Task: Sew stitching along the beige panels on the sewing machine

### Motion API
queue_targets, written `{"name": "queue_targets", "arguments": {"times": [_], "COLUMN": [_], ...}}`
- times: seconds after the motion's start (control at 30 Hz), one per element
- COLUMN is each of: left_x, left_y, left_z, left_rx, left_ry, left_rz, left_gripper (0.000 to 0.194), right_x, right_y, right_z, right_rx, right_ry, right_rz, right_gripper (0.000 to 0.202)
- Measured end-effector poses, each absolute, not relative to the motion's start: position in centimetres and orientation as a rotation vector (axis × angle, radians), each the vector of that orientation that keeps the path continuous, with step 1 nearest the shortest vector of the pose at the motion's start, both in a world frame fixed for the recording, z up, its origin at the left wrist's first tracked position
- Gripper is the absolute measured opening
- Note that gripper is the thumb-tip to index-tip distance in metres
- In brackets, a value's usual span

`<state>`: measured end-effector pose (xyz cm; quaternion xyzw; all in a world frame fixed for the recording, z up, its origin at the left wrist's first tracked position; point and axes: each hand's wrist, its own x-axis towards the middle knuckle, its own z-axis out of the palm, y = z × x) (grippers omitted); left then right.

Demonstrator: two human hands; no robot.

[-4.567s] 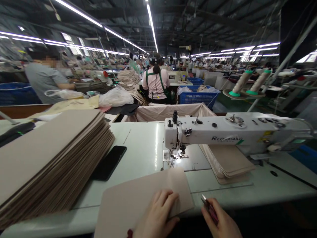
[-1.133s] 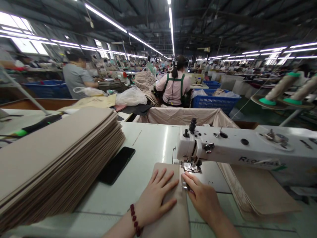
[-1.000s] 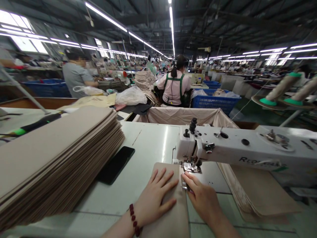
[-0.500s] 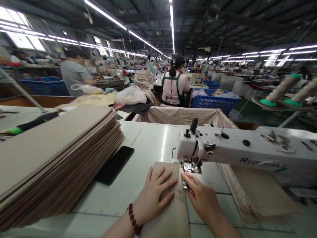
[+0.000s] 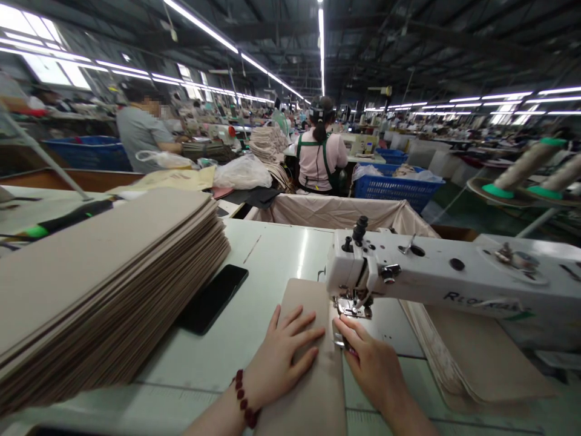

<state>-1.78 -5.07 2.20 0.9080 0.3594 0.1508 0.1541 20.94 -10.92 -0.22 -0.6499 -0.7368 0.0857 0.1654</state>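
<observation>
A beige fabric panel [image 5: 311, 393] lies on the pale green table, its right edge beside the presser foot [image 5: 354, 310] of a white sewing machine [image 5: 408, 272]. Spread flat on the panel is my left hand [image 5: 288, 348], fingers apart and a dark red bead bracelet at the wrist. My right hand [image 5: 374, 363] is closed, its fingertips at the panel's right edge just in front of the foot. From under its fingers stick out the metal blades of what look like thread snips [image 5: 339, 341]; the rest is mostly hidden.
At left stands a tall stack of beige panels [image 5: 113, 266], with a black phone [image 5: 215, 300] beside it. More panels [image 5: 485, 351] lie under the machine arm. Thread cones [image 5: 526, 166] stand at right. A co-worker [image 5: 320, 154] sits ahead near a blue basket [image 5: 399, 184].
The panel has slid forward, its far end now further past the presser foot. Both hands keep nearly the same places. The view has shifted slightly.
</observation>
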Motion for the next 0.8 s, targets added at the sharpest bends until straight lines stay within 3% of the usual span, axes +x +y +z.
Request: {"name": "queue_targets", "arguments": {"times": [0.8], "left_x": [-1.77], "left_y": [-5.12], "left_z": [2.05], "left_rx": [2.611], "left_ry": [1.031], "left_rz": [0.454], "left_gripper": [0.043], "right_x": [21.15], "right_y": [-10.86], "right_z": [-0.50], "right_rx": [-1.821], "right_ry": [-2.097], "right_rz": [0.254], "right_gripper": [0.065]}}
